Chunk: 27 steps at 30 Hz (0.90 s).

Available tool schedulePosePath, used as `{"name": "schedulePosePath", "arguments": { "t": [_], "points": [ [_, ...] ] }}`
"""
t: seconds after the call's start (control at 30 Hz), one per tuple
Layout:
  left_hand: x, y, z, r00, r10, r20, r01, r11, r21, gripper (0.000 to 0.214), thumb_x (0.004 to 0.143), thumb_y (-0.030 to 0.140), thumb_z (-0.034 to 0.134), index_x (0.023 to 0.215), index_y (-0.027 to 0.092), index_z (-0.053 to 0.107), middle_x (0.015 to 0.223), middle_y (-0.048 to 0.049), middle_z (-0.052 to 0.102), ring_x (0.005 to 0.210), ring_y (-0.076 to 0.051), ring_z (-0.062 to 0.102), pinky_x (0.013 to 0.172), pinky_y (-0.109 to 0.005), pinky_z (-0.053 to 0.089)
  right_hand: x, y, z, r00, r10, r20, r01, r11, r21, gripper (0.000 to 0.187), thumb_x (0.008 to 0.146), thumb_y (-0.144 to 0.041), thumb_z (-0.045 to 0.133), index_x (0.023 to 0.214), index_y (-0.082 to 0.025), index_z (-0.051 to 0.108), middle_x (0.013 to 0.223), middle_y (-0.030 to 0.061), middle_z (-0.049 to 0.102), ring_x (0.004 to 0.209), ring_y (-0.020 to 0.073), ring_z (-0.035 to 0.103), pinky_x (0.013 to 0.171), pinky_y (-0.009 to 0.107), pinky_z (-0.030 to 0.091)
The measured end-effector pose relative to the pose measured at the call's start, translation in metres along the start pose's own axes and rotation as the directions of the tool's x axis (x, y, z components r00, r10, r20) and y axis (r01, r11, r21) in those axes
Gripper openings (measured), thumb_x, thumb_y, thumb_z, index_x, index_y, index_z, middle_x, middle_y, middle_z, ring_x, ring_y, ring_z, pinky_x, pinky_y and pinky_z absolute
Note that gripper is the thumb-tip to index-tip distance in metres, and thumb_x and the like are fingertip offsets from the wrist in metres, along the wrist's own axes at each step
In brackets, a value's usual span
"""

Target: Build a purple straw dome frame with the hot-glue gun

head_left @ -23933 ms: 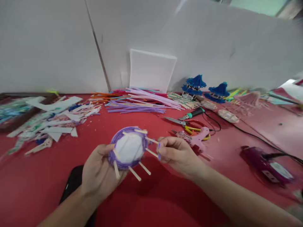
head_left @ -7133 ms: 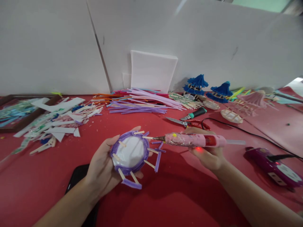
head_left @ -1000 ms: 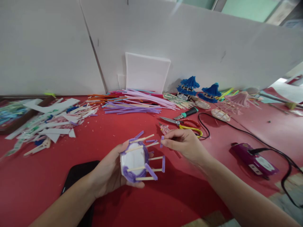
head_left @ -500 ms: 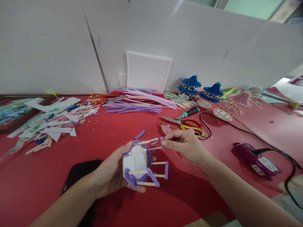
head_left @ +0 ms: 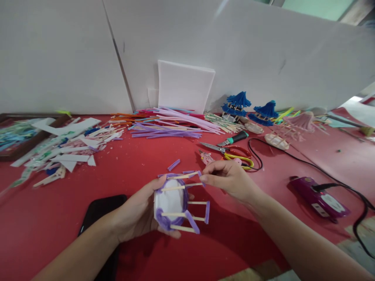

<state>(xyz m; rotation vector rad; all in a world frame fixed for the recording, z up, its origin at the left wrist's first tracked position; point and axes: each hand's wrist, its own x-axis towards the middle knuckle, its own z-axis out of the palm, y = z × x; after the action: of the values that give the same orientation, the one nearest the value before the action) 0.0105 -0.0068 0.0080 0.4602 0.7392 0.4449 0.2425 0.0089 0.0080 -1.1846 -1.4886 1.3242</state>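
Left hand [head_left: 137,214] cupped around round white disc wrapped in purple straw with wooden sticks [head_left: 172,203], right hand [head_left: 231,181] pinching short purple straw piece [head_left: 199,174] at a stick tip, above red tabletop [head_left: 58,210]

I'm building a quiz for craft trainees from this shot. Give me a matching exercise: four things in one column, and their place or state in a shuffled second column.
Things:
1. left hand
2. right hand
3. scissors
4. black phone

States:
A. lies partly under the left forearm
B. holds the purple-rimmed disc
C. lies on the red table beyond the right hand
D. pinches a purple straw piece

Pairs: 1-B, 2-D, 3-C, 4-A
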Motion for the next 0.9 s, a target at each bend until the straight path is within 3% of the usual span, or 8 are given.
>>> {"name": "schedulePosePath", "arguments": {
  "t": [0.3, 0.53, 0.9],
  "points": [
    [0.0011, 0.0009, -0.0012, 1.000, -0.011, 0.013, 0.011, 1.000, -0.014, 0.052, 0.077, 0.054, 0.065, 0.106, 0.011, 0.072, 0.114, -0.0188, 0.069, 0.082, -0.027, 0.069, 0.063, -0.040, 0.062, 0.0000, 0.0004, -0.0005, 0.998, 0.042, 0.037, -0.043, 0.999, 0.033, 0.015, 0.072, -0.029, 0.073, 0.068, -0.015, 0.068, 0.052, -0.0064, 0.052, 0.041, 0.0033, 0.032, 0.042, 0.022, 0.025],
    [0.0016, 0.0002, -0.0030, 1.000, -0.013, 0.000, 0.013, 1.000, -0.020, 0.052, 0.075, 0.054, 0.068, 0.106, 0.013, 0.072, 0.114, -0.0182, 0.069, 0.085, -0.028, 0.068, 0.060, -0.039, 0.062, 0.0001, -0.0008, -0.0006, 0.996, 0.074, 0.049, -0.076, 0.996, 0.043, 0.017, 0.069, -0.031, 0.075, 0.069, -0.015, 0.069, 0.061, -0.0013, 0.061, 0.054, 0.0072, 0.046, 0.052, 0.023, 0.034],
    [0.0016, -0.0006, -0.0070, 0.999, -0.008, 0.031, 0.008, 1.000, -0.020, 0.049, 0.076, 0.050, 0.067, 0.107, 0.013, 0.070, 0.111, -0.0180, 0.070, 0.090, -0.034, 0.070, 0.061, -0.042, 0.062, -0.0008, -0.0042, 0.0020, 0.991, 0.129, 0.032, -0.131, 0.988, 0.087, 0.020, 0.063, -0.033, 0.078, 0.067, -0.015, 0.070, 0.062, -0.0003, 0.063, 0.057, 0.0090, 0.050, 0.055, 0.024, 0.037]
  ]
}}
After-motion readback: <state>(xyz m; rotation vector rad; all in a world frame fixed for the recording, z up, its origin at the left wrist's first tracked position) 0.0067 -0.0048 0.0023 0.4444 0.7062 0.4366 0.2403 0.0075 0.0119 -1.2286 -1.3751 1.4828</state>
